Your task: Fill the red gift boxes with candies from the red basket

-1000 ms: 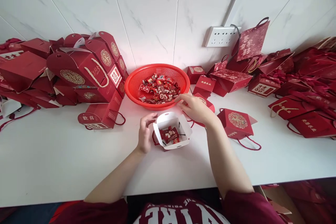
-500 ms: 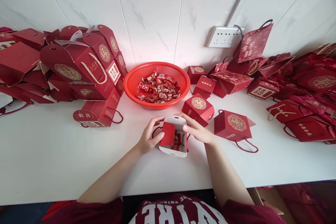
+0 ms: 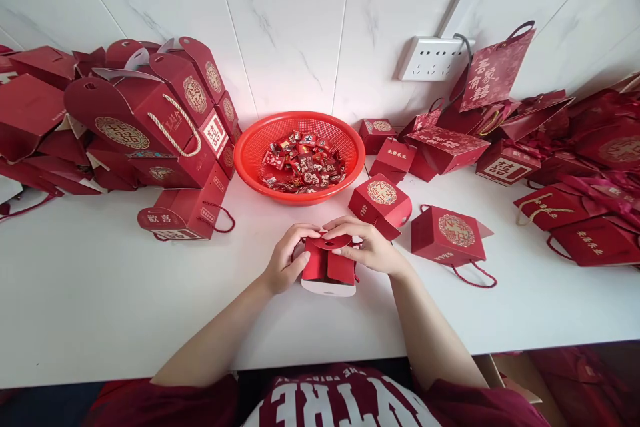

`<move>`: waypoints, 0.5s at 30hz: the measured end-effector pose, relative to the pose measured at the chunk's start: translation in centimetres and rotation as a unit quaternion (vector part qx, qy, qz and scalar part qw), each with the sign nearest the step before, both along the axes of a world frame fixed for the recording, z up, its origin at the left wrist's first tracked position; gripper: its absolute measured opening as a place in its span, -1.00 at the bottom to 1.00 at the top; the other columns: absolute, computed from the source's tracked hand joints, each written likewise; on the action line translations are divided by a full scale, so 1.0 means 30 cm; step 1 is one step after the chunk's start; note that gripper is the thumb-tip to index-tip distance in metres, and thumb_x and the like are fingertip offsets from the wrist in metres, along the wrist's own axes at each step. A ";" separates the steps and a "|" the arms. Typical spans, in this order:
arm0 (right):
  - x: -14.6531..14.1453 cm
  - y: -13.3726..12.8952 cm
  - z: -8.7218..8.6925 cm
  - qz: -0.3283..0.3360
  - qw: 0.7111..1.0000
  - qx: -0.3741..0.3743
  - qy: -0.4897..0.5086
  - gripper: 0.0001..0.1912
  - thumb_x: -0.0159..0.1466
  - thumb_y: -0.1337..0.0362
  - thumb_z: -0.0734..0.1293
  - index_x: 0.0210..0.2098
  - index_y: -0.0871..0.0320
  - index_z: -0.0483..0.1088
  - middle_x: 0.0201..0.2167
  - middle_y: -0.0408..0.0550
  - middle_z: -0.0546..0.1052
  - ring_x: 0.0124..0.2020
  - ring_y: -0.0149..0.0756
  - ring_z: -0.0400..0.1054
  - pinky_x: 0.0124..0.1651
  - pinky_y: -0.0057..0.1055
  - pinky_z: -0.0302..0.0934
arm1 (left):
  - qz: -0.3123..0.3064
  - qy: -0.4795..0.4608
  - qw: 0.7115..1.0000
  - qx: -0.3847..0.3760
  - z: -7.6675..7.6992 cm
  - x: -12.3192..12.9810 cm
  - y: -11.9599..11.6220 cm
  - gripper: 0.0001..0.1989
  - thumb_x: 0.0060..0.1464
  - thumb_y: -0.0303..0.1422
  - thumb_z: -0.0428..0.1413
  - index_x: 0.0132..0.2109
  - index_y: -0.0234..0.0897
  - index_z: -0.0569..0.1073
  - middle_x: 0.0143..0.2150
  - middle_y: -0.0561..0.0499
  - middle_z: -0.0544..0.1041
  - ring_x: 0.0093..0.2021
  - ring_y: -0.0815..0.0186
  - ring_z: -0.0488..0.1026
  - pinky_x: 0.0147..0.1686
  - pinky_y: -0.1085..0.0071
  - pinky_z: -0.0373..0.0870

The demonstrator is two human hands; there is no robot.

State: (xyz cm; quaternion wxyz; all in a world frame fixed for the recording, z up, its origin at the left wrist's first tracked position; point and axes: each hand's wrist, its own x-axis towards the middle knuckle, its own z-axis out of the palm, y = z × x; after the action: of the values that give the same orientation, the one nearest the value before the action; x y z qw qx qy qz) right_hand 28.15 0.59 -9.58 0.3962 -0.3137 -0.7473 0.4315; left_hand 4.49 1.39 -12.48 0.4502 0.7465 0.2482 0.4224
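A small red gift box (image 3: 341, 269) stands on the white table in front of me, held from both sides. Its two side flaps are folded inward with a narrow gap between them, and the rounded far flap leans over the top. The near flap, pale inside, tilts outward. My left hand (image 3: 287, 260) grips the box's left side, thumb on the left flap. My right hand (image 3: 367, 248) grips the right side, with fingers on the far flap and thumb by the right flap. What lies inside is mostly hidden. Just beyond is a red plastic basket (image 3: 300, 199) of wrapped candies (image 3: 310, 163).
Stacked red gift boxes (image 3: 145, 120) crowd the left, with one box (image 3: 187, 210) before them. More boxes (image 3: 447, 233) and bags (image 3: 500, 70) spread over the right side. A power strip (image 3: 434, 59) is on the tiled wall. Below the table's right edge sits an open carton (image 3: 515, 377).
The right side flap has been folded in beside the left one, and the far rounded flap has come down over the top. The candies inside the box are now covered.
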 end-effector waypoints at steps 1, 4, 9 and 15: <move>0.002 -0.001 0.001 0.009 1.000 -0.002 -0.001 -0.72 0.32 0.20 0.38 0.03 0.02 0.49 0.06 0.02 0.46 0.13 -0.15 0.34 0.20 -0.15 0.25 | 0.007 0.007 1.000 0.015 0.003 -0.001 0.000 -0.73 0.25 -0.35 -0.01 0.07 -0.24 0.38 0.12 -0.17 0.37 0.16 0.09 0.35 0.16 0.09 0.29; 0.008 -0.002 0.001 0.028 0.999 -0.021 -0.009 -0.74 0.32 0.17 0.38 -0.01 0.01 0.52 0.11 0.01 0.42 0.14 -0.16 0.33 0.20 -0.17 0.24 | 0.020 0.035 0.999 0.031 0.007 -0.004 0.001 -0.77 0.25 -0.37 -0.03 0.01 -0.23 0.40 0.11 -0.17 0.36 0.14 0.11 0.36 0.14 0.10 0.30; 0.005 0.003 -0.003 0.022 0.999 -0.036 -0.029 -0.80 0.38 0.20 0.31 -0.06 0.00 0.53 0.04 -0.01 0.47 0.09 -0.20 0.36 0.18 -0.21 0.24 | 0.009 0.067 0.997 0.028 0.011 -0.008 0.005 -0.78 0.26 -0.34 -0.06 -0.02 -0.24 0.41 0.12 -0.17 0.35 0.15 0.10 0.33 0.15 0.10 0.28; 0.009 -0.013 0.032 0.021 0.997 -0.043 -0.059 -0.74 0.37 0.10 0.30 -0.04 0.05 0.49 0.10 0.03 0.43 0.13 -0.17 0.33 0.22 -0.19 0.18 | -0.002 0.075 0.997 0.014 0.013 -0.010 0.005 -0.76 0.27 -0.32 -0.08 -0.01 -0.23 0.39 0.12 -0.17 0.36 0.15 0.10 0.33 0.14 0.12 0.29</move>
State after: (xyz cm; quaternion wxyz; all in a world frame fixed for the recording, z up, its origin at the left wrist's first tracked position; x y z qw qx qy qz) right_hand 28.41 0.20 -8.62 0.3283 -0.3400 -0.7566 0.4520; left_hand 4.19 1.54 -12.08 0.4206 0.7829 0.2737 0.3678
